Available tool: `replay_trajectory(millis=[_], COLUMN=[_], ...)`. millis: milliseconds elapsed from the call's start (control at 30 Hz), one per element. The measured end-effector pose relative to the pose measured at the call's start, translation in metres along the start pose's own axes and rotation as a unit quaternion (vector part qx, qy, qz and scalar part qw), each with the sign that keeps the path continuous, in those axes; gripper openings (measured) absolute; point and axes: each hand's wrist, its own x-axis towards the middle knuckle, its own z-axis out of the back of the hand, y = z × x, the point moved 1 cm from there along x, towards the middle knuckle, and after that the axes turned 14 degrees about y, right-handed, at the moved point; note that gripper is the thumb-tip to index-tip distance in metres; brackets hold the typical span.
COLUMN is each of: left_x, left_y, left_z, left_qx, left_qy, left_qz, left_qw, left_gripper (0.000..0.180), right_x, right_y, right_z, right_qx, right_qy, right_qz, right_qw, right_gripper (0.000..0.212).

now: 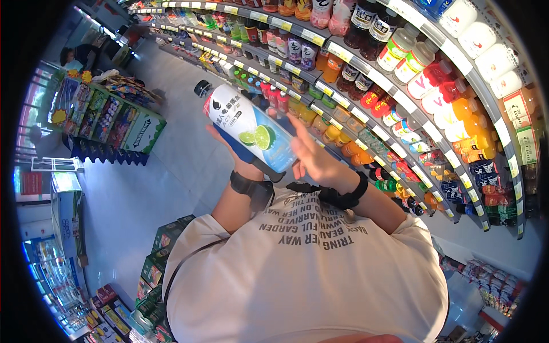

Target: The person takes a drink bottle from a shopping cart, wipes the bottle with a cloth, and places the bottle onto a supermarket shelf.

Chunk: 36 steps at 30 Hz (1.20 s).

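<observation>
A drink bottle (250, 127) with a white and blue label, lime slices on it and a black cap is tilted in front of my chest, its cap toward the upper left. My left hand (235, 150) supports it from behind and below; most of its fingers are hidden by the bottle. Against the lower right side of the bottle rests my right hand (313, 155), its fingers partly bent around the base. Black wristbands (350, 195) circle both wrists.
Long curved shelves (394, 94) of bottled drinks run along the right, close to my right arm. A snack display stand (108, 114) stands on the left, beyond a pale floor (166, 143). Stacked green boxes (154, 266) sit at my lower left. Far upper left, a person (71, 59) is visible.
</observation>
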Motion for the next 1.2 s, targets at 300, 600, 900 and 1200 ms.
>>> replay_trajectory(millis=[300,600,900,1200], left_x=[0.02,0.03,0.075,0.085], left_y=[0.007,0.002,-0.043,-0.036], left_z=[-0.052,-0.035,-0.013,-0.026], left_qx=[0.028,-0.091,-0.09,-0.112], left_qy=[0.06,0.049,0.111,0.063], left_qz=[0.004,0.164,0.126,0.175], left_qw=[0.998,0.981,0.982,0.976], left_gripper=[0.078,0.093,0.098,0.096], right_x=[-0.004,-0.013,0.0,0.036], right_y=[0.026,0.029,0.011,0.005], right_z=[-0.025,-0.022,-0.021,-0.042], right_qx=[-0.504,-0.49,0.089,-0.049], right_qy=[-0.239,-0.293,-0.081,-0.248], right_qz=[0.214,0.244,0.052,0.101], right_qw=[0.802,0.784,0.991,0.962], right_gripper=[0.087,0.065,0.058,0.094])
